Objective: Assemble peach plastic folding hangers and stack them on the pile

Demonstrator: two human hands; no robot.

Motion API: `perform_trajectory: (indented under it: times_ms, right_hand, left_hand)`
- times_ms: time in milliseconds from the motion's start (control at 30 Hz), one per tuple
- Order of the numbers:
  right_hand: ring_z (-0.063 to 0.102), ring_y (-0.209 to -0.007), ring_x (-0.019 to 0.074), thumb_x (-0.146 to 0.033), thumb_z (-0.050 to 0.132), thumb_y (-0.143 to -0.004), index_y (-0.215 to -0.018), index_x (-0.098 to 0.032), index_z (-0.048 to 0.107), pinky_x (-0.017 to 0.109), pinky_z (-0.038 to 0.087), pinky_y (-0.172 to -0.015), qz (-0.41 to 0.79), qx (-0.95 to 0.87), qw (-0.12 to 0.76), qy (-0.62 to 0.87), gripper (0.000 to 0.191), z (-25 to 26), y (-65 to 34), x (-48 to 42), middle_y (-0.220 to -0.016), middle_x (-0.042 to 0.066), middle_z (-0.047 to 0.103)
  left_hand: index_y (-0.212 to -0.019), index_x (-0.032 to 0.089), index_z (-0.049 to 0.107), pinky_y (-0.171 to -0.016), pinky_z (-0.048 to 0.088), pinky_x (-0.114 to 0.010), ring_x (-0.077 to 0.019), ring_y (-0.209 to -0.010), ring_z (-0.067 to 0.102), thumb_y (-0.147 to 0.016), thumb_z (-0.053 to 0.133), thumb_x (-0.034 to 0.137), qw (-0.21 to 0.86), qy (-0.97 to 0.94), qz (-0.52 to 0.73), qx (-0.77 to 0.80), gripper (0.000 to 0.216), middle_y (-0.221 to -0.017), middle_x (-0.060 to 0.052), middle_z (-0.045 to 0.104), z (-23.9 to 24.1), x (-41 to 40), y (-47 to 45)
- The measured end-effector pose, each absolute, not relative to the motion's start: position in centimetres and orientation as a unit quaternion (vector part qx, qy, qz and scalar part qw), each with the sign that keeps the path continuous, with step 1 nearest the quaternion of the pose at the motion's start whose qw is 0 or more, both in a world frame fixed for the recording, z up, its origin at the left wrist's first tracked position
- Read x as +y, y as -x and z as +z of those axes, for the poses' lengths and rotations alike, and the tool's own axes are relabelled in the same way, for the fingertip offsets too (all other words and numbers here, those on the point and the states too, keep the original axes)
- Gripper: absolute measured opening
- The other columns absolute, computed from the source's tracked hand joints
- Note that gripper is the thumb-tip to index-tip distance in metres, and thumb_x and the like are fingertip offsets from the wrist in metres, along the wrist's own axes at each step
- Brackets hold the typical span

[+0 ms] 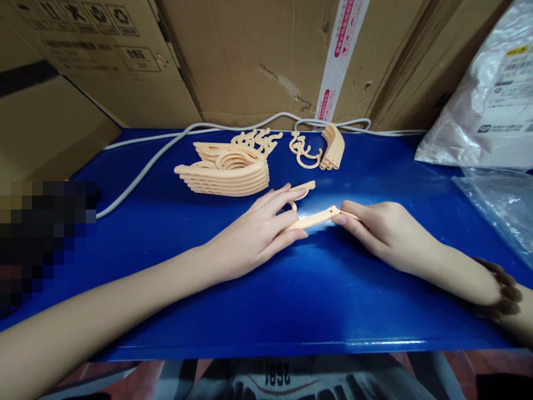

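My left hand (266, 225) is closed around a peach plastic clothes hanger part (316, 218), with its fingers over the top and the thumb along the near edge. A small hole shows near that part's right end. My right hand (377, 225) pinches a thin peach plastic piece (347, 214) between thumb and forefinger, against the holed end. Most of this piece is hidden by the fingers, so its shape cannot be told. Beyond my left hand lies a stack of peach hanger bodies (225, 175). Loose hanger hooks (258, 140) lie behind the stack.
More hooks (306, 153) and a bundle of curved hanger arms (333, 147) lie at the back of the blue table (266, 311). A white cable (141, 180) runs behind them. Cardboard boxes (250, 61) stand behind; a plastic-wrapped package (487, 105) is at right.
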State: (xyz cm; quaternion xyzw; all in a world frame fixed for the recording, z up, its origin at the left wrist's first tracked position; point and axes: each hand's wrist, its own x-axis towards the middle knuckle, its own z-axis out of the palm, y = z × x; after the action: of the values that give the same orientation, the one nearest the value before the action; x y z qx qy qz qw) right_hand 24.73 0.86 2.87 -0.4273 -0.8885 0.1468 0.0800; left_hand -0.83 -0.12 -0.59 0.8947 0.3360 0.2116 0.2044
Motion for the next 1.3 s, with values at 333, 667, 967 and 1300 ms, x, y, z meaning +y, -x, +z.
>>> perform_trajectory:
  times_ms: [333,667,967,1300]
  right_hand:
    - [0.045,-0.041,0.0135,-0.056,0.014,-0.103,-0.074,-0.022,0.047,0.026,0.021,-0.046,0.011,-0.909,0.063,0.411,0.056,2.57,-24.75,0.51,-0.050,-0.001,0.049]
    - [0.047,-0.040,0.0125,-0.046,0.019,-0.105,-0.075,-0.020,0.052,0.026,0.019,-0.044,-0.122,-0.924,0.062,0.358,0.051,2.49,-25.11,0.61,-0.057,-0.001,0.056]
    - [0.046,-0.042,0.0128,-0.050,0.018,-0.104,-0.077,-0.021,0.048,0.025,0.023,-0.048,0.045,-0.916,0.033,0.397,0.050,2.59,-25.19,0.86,-0.051,-0.003,0.049]
    - [0.043,-0.039,0.0115,-0.044,0.021,-0.106,-0.076,-0.020,0.049,0.027,0.020,-0.046,-0.070,-0.935,0.050,0.344,0.047,2.71,-25.25,0.75,-0.056,-0.003,0.055]
  left_hand:
    - [-0.100,0.016,0.059,-0.123,0.024,-0.053,-0.0302,-0.150,0.024,-0.105,0.039,0.039,0.185,-0.905,0.203,0.326,0.031,-0.157,-0.014,0.036,-0.58,-0.03,0.91]
    - [-0.103,0.015,0.061,-0.124,0.023,-0.052,-0.0299,-0.150,0.023,-0.105,0.037,0.040,0.179,-0.908,0.198,0.323,0.034,-0.156,-0.014,0.038,-0.58,-0.06,1.00]
    - [-0.101,0.015,0.061,-0.123,0.023,-0.053,-0.0307,-0.150,0.023,-0.105,0.037,0.040,0.177,-0.910,0.191,0.324,0.035,-0.156,-0.015,0.037,-0.63,0.01,0.92]
    - [-0.107,0.016,0.060,-0.123,0.023,-0.054,-0.0304,-0.150,0.024,-0.105,0.037,0.039,0.175,-0.911,0.194,0.318,0.033,-0.156,-0.014,0.037,-0.64,0.03,0.99]
